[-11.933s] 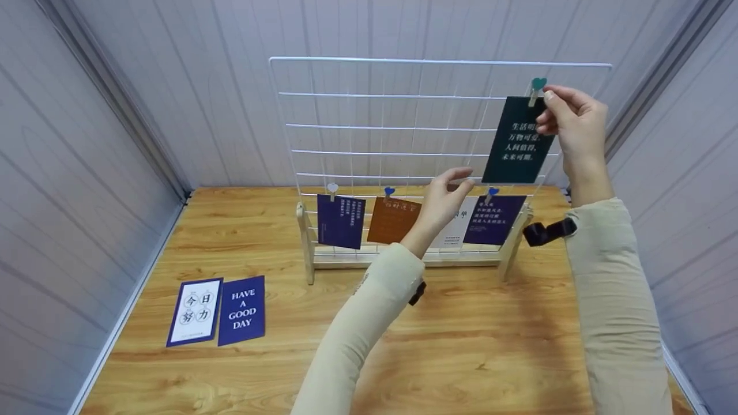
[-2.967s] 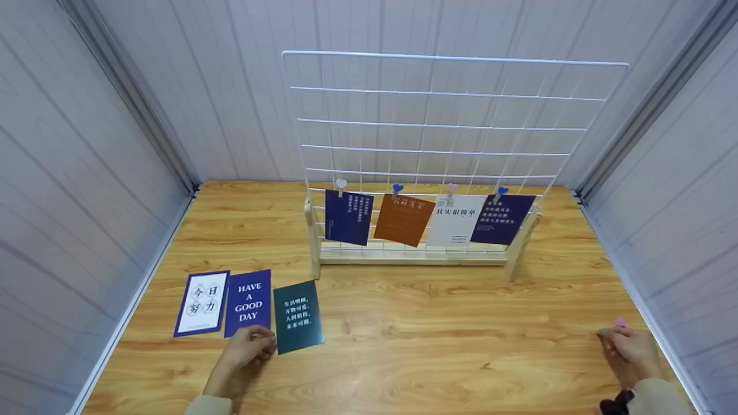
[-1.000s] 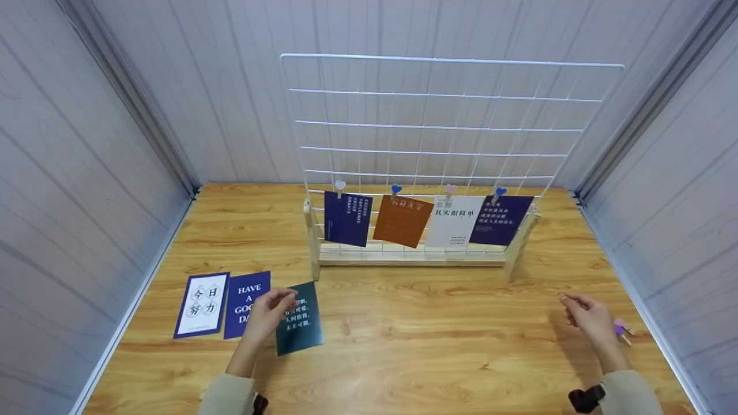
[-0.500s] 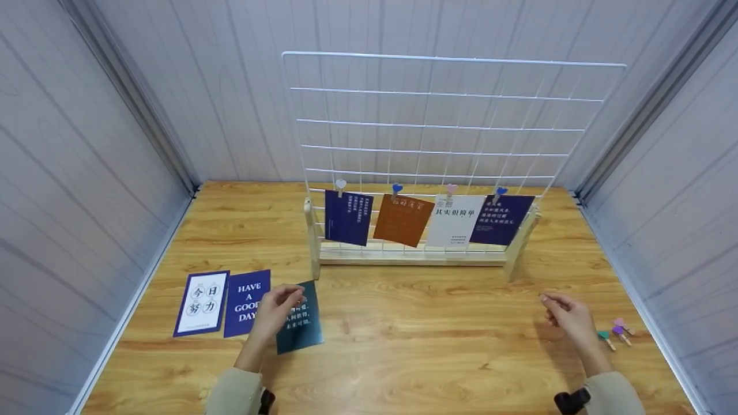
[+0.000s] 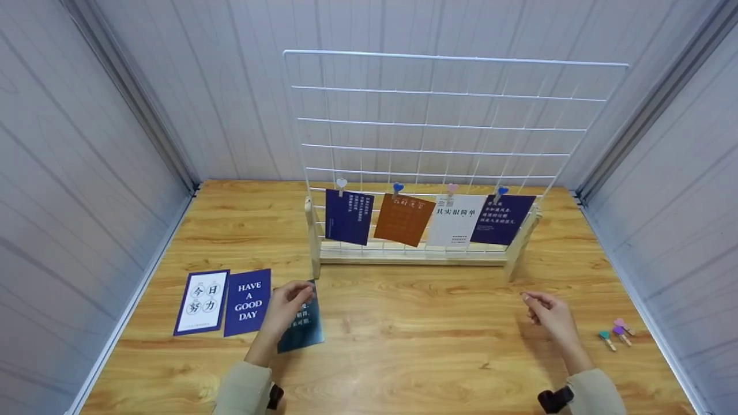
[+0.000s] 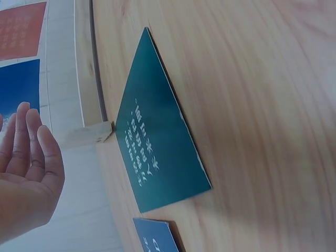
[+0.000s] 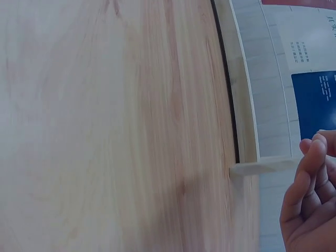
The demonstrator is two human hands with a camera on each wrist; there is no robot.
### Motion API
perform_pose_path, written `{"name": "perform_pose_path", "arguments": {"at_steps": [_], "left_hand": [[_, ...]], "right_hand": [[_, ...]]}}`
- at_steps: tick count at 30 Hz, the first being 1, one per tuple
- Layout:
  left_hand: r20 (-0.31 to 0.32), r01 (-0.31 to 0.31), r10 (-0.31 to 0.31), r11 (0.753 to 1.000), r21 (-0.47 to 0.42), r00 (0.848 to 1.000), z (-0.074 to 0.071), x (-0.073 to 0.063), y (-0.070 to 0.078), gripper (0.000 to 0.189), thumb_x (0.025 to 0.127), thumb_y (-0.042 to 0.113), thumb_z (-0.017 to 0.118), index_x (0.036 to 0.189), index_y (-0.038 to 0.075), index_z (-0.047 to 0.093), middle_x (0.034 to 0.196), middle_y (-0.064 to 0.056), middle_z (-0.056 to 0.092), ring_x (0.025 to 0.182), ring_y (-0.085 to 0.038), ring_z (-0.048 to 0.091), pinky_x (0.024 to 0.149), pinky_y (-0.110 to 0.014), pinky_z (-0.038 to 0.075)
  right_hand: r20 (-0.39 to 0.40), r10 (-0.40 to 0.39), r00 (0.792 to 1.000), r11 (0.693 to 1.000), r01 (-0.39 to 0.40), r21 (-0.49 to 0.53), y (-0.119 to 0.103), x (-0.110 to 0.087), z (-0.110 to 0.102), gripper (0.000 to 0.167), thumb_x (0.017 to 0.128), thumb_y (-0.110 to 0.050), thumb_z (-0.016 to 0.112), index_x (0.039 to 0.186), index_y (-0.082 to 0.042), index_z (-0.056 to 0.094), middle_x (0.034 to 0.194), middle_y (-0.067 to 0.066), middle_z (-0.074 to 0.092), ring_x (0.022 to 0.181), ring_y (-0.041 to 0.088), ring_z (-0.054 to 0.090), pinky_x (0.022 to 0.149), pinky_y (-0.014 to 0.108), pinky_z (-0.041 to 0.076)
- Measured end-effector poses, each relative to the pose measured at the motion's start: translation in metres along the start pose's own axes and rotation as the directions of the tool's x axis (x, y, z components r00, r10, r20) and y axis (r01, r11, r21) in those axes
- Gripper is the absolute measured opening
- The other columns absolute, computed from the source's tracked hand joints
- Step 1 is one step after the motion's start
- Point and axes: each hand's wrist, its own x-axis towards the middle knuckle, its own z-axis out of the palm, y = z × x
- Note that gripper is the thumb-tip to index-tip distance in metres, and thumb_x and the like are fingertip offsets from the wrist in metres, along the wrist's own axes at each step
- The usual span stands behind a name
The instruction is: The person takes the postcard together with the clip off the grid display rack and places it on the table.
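Observation:
My left hand (image 5: 291,302) hovers over the dark green card (image 5: 305,331) on the table and covers part of its print in the head view. In the left wrist view its fingers are loosely bent, with nothing in them, and the green card (image 6: 157,131) lies flat beyond. To the right my right hand (image 5: 550,317) is above the bare wood, fingers loosely curled and nothing seen between them. Three heart clothespins lie right of it: teal (image 5: 605,339), purple (image 5: 620,331) and pink (image 5: 620,323).
A white wire grid rack (image 5: 438,124) on a wooden stand (image 5: 412,261) is at the back. Clothespins hold a purple card (image 5: 349,222), an orange card (image 5: 403,225), a white card (image 5: 452,230) and another purple card (image 5: 501,225). Two more cards lie left, one reading "HAVE A GOOD DAY" (image 5: 248,302).
The green card, earlier held at the rack's upper right with a teal clothespin, now lies on the table. The teal clothespin lies beside the others. Both hands have since moved inward.

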Motion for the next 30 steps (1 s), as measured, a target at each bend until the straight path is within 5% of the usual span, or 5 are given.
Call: {"name": "perform_pose_path", "arguments": {"at_steps": [3,7,13,22,30], "left_hand": [[0.009,0.007,-0.007,1.000,-0.010,1.000,0.003,0.002,0.001,0.021,0.089,0.014,0.053,0.101,-0.003,0.060,0.089,-0.015,0.062,0.088,-0.033,0.057,0.071,-0.044,0.046],[0.028,0.026,-0.026,1.000,-0.010,0.999,0.006,0.002,0.006,0.024,0.089,0.015,0.053,0.103,-0.005,0.059,0.091,-0.019,0.061,0.089,-0.033,0.057,0.069,-0.039,0.047],[0.054,-0.005,0.006,1.000,-0.012,0.999,0.012,-0.004,0.024,0.021,0.089,0.008,0.051,0.101,-0.008,0.057,0.087,-0.020,0.060,0.084,-0.036,0.055,0.062,-0.029,0.045],[0.066,-0.076,0.076,0.997,0.000,0.995,0.025,0.010,0.001,0.024,0.089,0.013,0.053,0.099,-0.009,0.058,0.082,-0.011,0.062,0.078,-0.032,0.057,0.067,-0.041,0.047],[0.068,-0.047,0.047,0.999,0.011,0.997,0.034,0.015,0.006,0.024,0.089,0.015,0.054,0.099,-0.006,0.059,0.086,-0.011,0.062,0.078,-0.024,0.057,0.064,-0.033,0.047]], "right_hand": [[0.011,-0.022,1.000,0.999,0.021,0.026,0.008,0.006,0.006,0.041,0.084,-0.037,0.058,0.105,-0.003,0.060,0.070,0.011,0.058,0.056,0.013,0.054,0.050,0.027,0.047],[0.031,-0.022,0.999,0.999,0.021,0.045,-0.041,-0.014,0.022,0.037,0.086,-0.024,0.058,0.103,0.009,0.058,0.067,0.014,0.056,0.053,0.013,0.053,0.050,0.026,0.047],[0.018,-0.004,1.000,0.996,0.003,0.088,-0.061,-0.019,0.040,0.035,0.087,-0.015,0.057,0.106,0.015,0.053,0.064,0.009,0.054,0.051,0.010,0.050,0.048,0.023,0.045],[0.043,0.002,0.999,0.989,-0.008,0.150,-0.075,-0.018,0.063,0.038,0.085,-0.018,0.059,0.107,0.013,0.054,0.065,0.004,0.055,0.054,0.010,0.051,0.051,0.025,0.047],[0.062,0.012,0.998,0.982,-0.023,0.188,-0.092,-0.010,0.085,0.033,0.086,-0.012,0.057,0.107,0.013,0.054,0.063,0.005,0.054,0.051,0.009,0.049,0.050,0.023,0.047]]}}
